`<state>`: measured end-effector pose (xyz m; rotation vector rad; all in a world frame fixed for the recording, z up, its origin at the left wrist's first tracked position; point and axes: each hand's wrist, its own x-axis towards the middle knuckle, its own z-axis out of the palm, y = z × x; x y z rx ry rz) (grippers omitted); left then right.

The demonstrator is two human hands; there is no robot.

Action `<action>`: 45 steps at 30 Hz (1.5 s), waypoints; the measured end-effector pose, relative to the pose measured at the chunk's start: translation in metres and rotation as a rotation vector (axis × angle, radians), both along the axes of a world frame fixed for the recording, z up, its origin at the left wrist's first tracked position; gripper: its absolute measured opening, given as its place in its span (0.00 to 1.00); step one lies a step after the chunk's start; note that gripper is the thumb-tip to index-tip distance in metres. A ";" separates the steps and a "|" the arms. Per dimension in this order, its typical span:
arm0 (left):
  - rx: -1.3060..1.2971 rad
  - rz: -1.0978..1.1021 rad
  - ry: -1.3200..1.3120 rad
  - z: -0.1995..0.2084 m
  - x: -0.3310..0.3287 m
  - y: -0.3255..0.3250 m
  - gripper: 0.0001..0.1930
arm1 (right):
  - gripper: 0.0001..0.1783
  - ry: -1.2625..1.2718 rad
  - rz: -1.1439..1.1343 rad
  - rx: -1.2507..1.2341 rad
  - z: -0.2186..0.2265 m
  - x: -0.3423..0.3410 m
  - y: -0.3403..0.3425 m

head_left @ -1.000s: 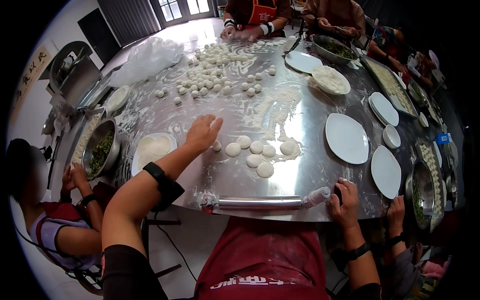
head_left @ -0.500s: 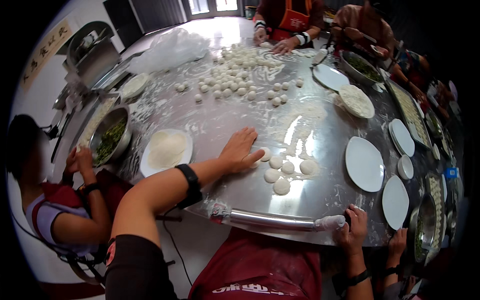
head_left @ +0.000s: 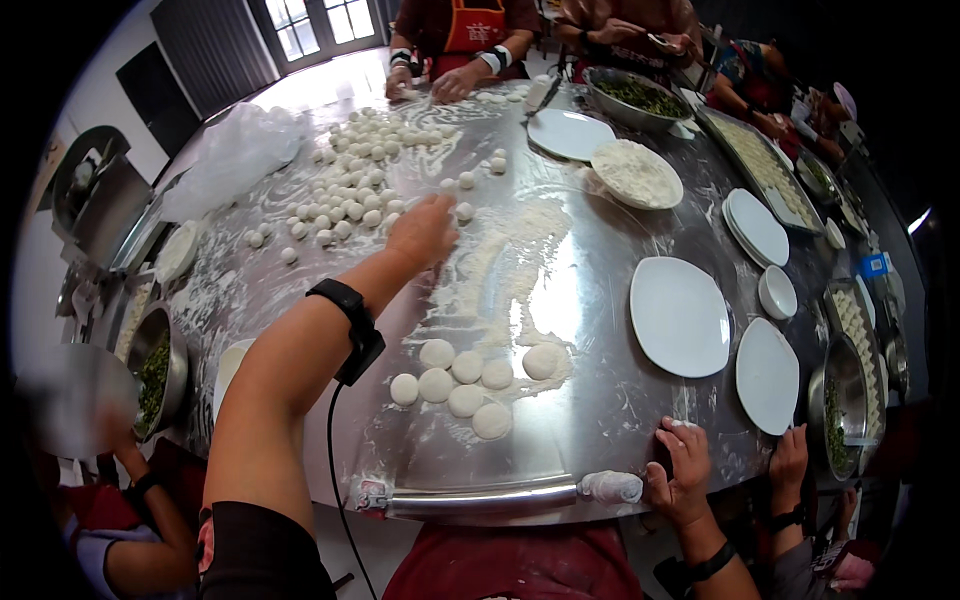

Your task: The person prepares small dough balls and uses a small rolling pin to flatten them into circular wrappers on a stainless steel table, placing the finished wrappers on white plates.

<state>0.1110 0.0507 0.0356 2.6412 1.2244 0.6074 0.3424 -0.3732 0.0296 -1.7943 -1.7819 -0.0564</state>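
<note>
A: What is the largest thing in front of the person?
B: It is the shiny metal table [head_left: 590, 435], with white flour spread over many parts of it. At its far left side lies a crumpled translucent plastic bag [head_left: 240, 160].

A: And the rolling pin [head_left: 485, 498]?
B: It lies along the near edge of the table, with its metal roller lengthwise to this edge.

A: Which dishes are to the right?
B: A white squarish plate [head_left: 680, 315] lies there, and farther back stands a white bowl [head_left: 655, 206] filled with flour.

A: How are the hands?
B: The left hand [head_left: 423, 232] is stretched far over the table, back side up. Its fingertips are hidden, so I cannot tell if it holds something. The right hand [head_left: 685, 470] is beside the pin's right handle, holding nothing, its fingers loosely bent and its thumb well apart from them.

A: Where is the dough?
B: Eight flattened dough discs [head_left: 434, 384] lie between the pin and the left hand. The smallest are the dough balls [head_left: 350, 205], in a big group beyond this hand; one single ball [head_left: 464, 211] is just beside its fingers.
</note>
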 end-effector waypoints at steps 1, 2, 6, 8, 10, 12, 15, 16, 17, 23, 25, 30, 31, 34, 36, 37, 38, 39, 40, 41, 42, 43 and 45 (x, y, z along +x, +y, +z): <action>0.006 0.007 0.020 -0.005 0.002 0.005 0.19 | 0.20 0.013 0.005 -0.001 0.000 0.000 0.000; 0.012 0.018 0.039 -0.010 0.001 0.008 0.20 | 0.20 0.026 0.013 -0.001 -0.001 0.001 0.001; 0.003 0.010 0.010 -0.010 -0.016 -0.002 0.16 | 0.20 0.032 0.003 -0.009 -0.001 0.000 0.000; -0.128 -0.019 -0.043 -0.009 -0.040 -0.015 0.13 | 0.20 0.033 0.000 0.002 -0.002 0.000 -0.001; -0.250 -0.024 -0.032 0.000 -0.064 -0.040 0.14 | 0.20 0.022 -0.008 0.012 -0.003 0.001 -0.002; -0.330 -0.015 0.007 0.005 -0.095 -0.068 0.15 | 0.20 0.026 -0.004 0.028 -0.004 0.000 -0.001; -0.385 -0.023 0.054 0.003 -0.132 -0.094 0.16 | 0.19 0.001 0.020 0.037 -0.003 0.002 0.001; -0.389 -0.040 0.049 0.004 -0.138 -0.097 0.17 | 0.18 -0.001 0.011 0.050 -0.003 0.001 0.001; -0.393 -0.060 0.045 0.005 -0.143 -0.100 0.17 | 0.18 -0.001 0.013 0.052 -0.004 -0.003 0.001; 0.133 -0.119 -0.029 0.012 -0.110 -0.104 0.35 | 0.17 -0.013 -0.010 0.057 -0.002 -0.002 -0.001; 0.152 -0.146 0.065 -0.003 -0.102 -0.106 0.38 | 0.17 -0.022 -0.020 0.048 -0.001 -0.003 -0.003; 0.002 -0.155 0.206 -0.026 -0.101 -0.116 0.38 | 0.18 -0.018 -0.024 0.023 0.001 -0.008 -0.004; 0.015 -0.164 0.197 -0.027 -0.098 -0.112 0.38 | 0.18 -0.026 -0.027 0.021 0.001 -0.006 -0.004; -0.169 -0.130 0.171 -0.035 -0.099 -0.093 0.34 | 0.17 -0.021 -0.006 0.025 -0.003 -0.004 -0.002; -0.220 -0.147 0.091 -0.044 -0.106 -0.073 0.32 | 0.17 -0.006 -0.005 0.030 -0.005 -0.001 -0.002; -0.259 -0.144 0.039 -0.037 -0.101 -0.075 0.31 | 0.17 0.005 -0.010 0.035 -0.007 0.001 -0.002; -0.297 -0.136 -0.008 -0.021 -0.094 -0.084 0.29 | 0.18 0.006 -0.031 0.051 -0.010 0.004 -0.003; -0.243 -0.193 0.005 -0.010 -0.085 -0.098 0.29 | 0.19 0.008 -0.036 0.072 -0.008 0.007 0.000; -0.189 -0.237 0.026 0.000 -0.078 -0.113 0.28 | 0.21 -0.081 -0.073 0.060 -0.002 0.007 0.005; -0.135 -0.278 0.047 0.011 -0.069 -0.128 0.27 | 0.22 -0.164 -0.114 0.066 0.005 0.010 0.011; -0.209 -0.319 0.042 0.024 -0.060 -0.143 0.26 | 0.22 -0.238 -0.144 0.075 0.009 0.013 0.021; -0.199 -0.351 0.074 0.030 -0.050 -0.157 0.25 | 0.22 -0.309 -0.178 0.079 0.013 0.015 0.030; -0.204 -0.481 0.109 0.031 -0.028 -0.167 0.23 | 0.19 -0.550 -0.215 0.067 0.011 0.023 0.051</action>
